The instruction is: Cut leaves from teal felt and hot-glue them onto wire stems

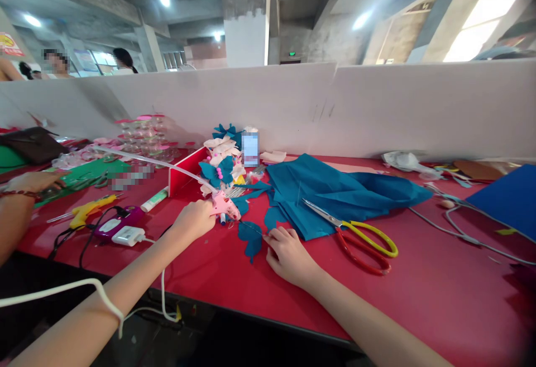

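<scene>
1. Left hand point(196, 220): closed round pink plastic glue gun point(225, 205), frame centre.
2. Right hand point(288, 253): fingertips pinching thin straight wire point(253, 228) over teal petal-shaped fabric cut-out point(250, 242), lower centre.
3. Judged best: wire steady, fingertips clear of nozzle point(238, 215).

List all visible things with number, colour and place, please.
Glue guns: two, pink centre, yellow left
Wire: one, grey, centre
Cut pieces: several, teal, centre
Cloth: one, teal, right
Large scissors: one, red-yellow handles, right
Fabric flowers: several, teal, pale, back
Power strip: one, purple, left
Clear containers: many, back left
Partition: one, white, behind
Table: one, red, beneath
Neighbour's hand: one, left edge
Other items: uncountable, mixed, around
Left hand: one, holding pink glue gun
Right hand: one, pinching wire
</scene>
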Demonstrator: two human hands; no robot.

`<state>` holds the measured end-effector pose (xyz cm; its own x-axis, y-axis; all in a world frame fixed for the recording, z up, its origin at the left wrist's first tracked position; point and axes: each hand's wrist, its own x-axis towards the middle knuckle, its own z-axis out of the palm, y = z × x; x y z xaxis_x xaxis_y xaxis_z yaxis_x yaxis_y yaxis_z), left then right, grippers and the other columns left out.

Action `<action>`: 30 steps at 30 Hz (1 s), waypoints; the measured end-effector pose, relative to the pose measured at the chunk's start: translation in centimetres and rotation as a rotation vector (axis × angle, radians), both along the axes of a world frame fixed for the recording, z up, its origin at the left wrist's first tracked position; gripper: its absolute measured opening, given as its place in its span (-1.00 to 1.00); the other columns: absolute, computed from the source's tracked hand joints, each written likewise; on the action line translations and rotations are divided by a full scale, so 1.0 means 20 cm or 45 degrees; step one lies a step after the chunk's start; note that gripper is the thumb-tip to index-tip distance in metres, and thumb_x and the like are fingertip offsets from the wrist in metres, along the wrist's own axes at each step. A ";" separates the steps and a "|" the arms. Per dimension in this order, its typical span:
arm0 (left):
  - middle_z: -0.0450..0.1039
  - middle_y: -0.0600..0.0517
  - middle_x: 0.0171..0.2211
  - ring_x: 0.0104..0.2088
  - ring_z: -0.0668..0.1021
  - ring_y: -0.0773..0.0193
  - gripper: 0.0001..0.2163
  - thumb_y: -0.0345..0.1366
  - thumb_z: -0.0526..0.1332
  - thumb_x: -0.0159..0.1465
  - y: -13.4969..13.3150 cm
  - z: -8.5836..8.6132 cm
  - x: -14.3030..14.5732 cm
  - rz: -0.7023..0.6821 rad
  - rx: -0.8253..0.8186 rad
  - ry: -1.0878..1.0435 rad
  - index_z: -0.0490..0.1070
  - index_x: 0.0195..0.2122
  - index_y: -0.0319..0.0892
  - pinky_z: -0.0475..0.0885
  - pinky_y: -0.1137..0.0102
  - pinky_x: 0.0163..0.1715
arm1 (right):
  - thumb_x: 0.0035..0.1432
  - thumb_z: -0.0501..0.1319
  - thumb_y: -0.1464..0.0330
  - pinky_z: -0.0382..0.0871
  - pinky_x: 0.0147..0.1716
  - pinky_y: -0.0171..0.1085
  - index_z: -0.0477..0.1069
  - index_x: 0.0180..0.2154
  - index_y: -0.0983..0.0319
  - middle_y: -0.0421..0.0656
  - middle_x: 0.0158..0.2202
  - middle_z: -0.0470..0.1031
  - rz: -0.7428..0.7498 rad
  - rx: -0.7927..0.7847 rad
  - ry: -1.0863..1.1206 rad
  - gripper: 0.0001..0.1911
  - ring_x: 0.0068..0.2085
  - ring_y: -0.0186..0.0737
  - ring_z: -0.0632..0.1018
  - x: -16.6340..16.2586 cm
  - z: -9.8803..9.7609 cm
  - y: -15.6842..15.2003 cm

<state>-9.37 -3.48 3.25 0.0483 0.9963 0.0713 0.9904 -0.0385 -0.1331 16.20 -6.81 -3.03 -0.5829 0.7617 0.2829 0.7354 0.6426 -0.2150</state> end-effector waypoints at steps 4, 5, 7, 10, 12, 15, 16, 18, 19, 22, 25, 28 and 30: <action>0.55 -0.23 -0.30 -0.27 0.59 -0.02 -0.75 -0.24 0.10 0.22 0.00 0.01 0.00 -0.005 -0.004 -0.005 0.48 -0.21 -0.25 0.40 0.30 -0.34 | 0.13 0.03 0.47 0.24 -0.10 -0.16 0.44 -0.06 0.32 -0.02 -0.17 0.44 -0.011 0.001 0.019 -0.64 -0.11 -0.11 0.41 0.00 -0.01 0.00; 0.55 -0.23 -0.31 -0.27 0.59 -0.02 -0.75 -0.24 0.10 0.22 0.00 0.01 0.00 -0.007 -0.005 -0.004 0.49 -0.21 -0.25 0.40 0.30 -0.34 | 0.13 0.03 0.47 0.24 -0.10 -0.16 0.44 -0.06 0.32 -0.02 -0.16 0.43 -0.016 0.005 0.029 -0.64 -0.11 -0.11 0.41 0.00 -0.01 0.00; 0.55 -0.22 -0.31 -0.28 0.59 -0.03 -0.74 -0.23 0.09 0.22 0.00 0.02 0.00 -0.011 -0.004 -0.001 0.49 -0.21 -0.24 0.40 0.29 -0.34 | 0.13 0.04 0.47 0.24 -0.09 -0.14 0.42 -0.05 0.31 -0.01 -0.14 0.43 -0.023 0.010 0.056 -0.64 -0.09 -0.09 0.41 0.00 -0.01 0.00; 0.56 -0.21 -0.31 -0.28 0.59 -0.02 -0.74 -0.22 0.09 0.22 0.00 0.02 -0.01 -0.012 0.000 0.004 0.49 -0.21 -0.23 0.41 0.30 -0.35 | 0.13 0.05 0.46 0.24 -0.07 -0.13 0.40 -0.04 0.31 0.00 -0.12 0.42 -0.030 0.016 0.109 -0.65 -0.06 -0.08 0.41 0.00 -0.01 0.00; 0.55 -0.21 -0.31 -0.29 0.59 -0.01 -0.74 -0.22 0.10 0.21 0.00 0.01 -0.01 -0.007 0.002 0.005 0.48 -0.21 -0.23 0.41 0.31 -0.35 | 0.13 0.07 0.47 0.24 -0.06 -0.13 0.40 -0.06 0.30 -0.01 -0.13 0.42 -0.038 0.019 0.144 -0.67 -0.04 -0.07 0.40 0.01 -0.01 0.01; 0.55 -0.22 -0.33 -0.31 0.60 -0.01 -0.74 -0.22 0.11 0.21 0.01 0.01 -0.02 0.002 0.012 0.002 0.47 -0.20 -0.24 0.41 0.31 -0.38 | 0.12 0.08 0.48 0.25 -0.07 -0.13 0.40 -0.07 0.29 -0.01 -0.13 0.41 -0.061 0.030 0.201 -0.68 -0.04 -0.07 0.41 0.01 -0.01 0.01; 0.55 -0.22 -0.33 -0.31 0.60 -0.02 -0.74 -0.22 0.11 0.20 0.01 0.00 -0.02 0.006 0.017 0.001 0.47 -0.19 -0.25 0.41 0.32 -0.39 | 0.13 0.08 0.48 0.26 -0.08 -0.13 0.40 -0.07 0.29 -0.01 -0.13 0.41 -0.069 0.035 0.222 -0.69 -0.05 -0.08 0.42 0.01 -0.01 0.01; 0.55 -0.22 -0.33 -0.32 0.60 -0.01 -0.74 -0.23 0.11 0.20 0.01 -0.01 -0.02 0.011 0.027 -0.004 0.45 -0.18 -0.25 0.41 0.32 -0.39 | 0.13 0.07 0.49 0.27 -0.09 -0.13 0.40 -0.09 0.29 -0.01 -0.13 0.41 -0.076 0.047 0.261 -0.70 -0.07 -0.09 0.43 0.01 -0.01 0.01; 0.55 -0.22 -0.33 -0.32 0.60 -0.01 -0.74 -0.24 0.11 0.20 0.02 -0.01 -0.02 0.013 0.032 -0.006 0.45 -0.18 -0.25 0.40 0.32 -0.39 | 0.14 0.06 0.49 0.28 -0.09 -0.14 0.40 -0.09 0.29 -0.01 -0.13 0.42 -0.076 0.049 0.278 -0.70 -0.07 -0.10 0.44 0.01 -0.01 0.02; 0.55 -0.21 -0.34 -0.32 0.60 0.02 -0.75 -0.24 0.11 0.21 0.02 -0.03 -0.02 0.011 0.044 -0.015 0.45 -0.18 -0.24 0.40 0.34 -0.38 | 0.15 0.05 0.49 0.29 -0.09 -0.14 0.40 -0.10 0.28 0.00 -0.14 0.42 -0.086 0.038 0.320 -0.71 -0.07 -0.10 0.44 0.02 -0.01 0.02; 0.54 -0.20 -0.33 -0.31 0.60 0.03 -0.72 -0.18 0.12 0.21 0.01 -0.03 -0.04 0.008 0.062 -0.036 0.44 -0.18 -0.24 0.39 0.36 -0.37 | 0.16 0.05 0.46 0.30 -0.08 -0.11 0.40 -0.08 0.27 0.01 -0.11 0.42 -0.123 0.010 0.348 -0.70 -0.03 -0.07 0.43 0.03 -0.01 0.02; 0.54 -0.18 -0.35 -0.30 0.59 0.03 -0.66 -0.06 0.11 0.21 0.00 -0.01 -0.08 0.028 0.083 -0.071 0.46 -0.21 -0.23 0.38 0.37 -0.35 | 0.16 0.04 0.46 0.31 -0.07 -0.08 0.40 -0.08 0.27 0.01 -0.09 0.42 -0.147 -0.024 0.368 -0.69 -0.01 -0.05 0.42 0.03 -0.02 0.03; 0.54 -0.16 -0.37 -0.28 0.59 0.04 -0.63 -0.01 0.10 0.20 -0.02 0.02 -0.12 0.055 0.102 -0.108 0.47 -0.23 -0.22 0.38 0.38 -0.35 | 0.16 0.04 0.46 0.30 -0.05 -0.07 0.40 -0.07 0.27 0.02 -0.09 0.42 -0.153 -0.036 0.387 -0.69 0.00 -0.05 0.41 0.03 -0.02 0.03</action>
<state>-11.74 -3.79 3.74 -0.0038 0.9883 0.1524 0.9987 0.0114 -0.0493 16.90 -6.12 -3.42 -0.3803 0.8301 0.4078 0.7052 0.5455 -0.4529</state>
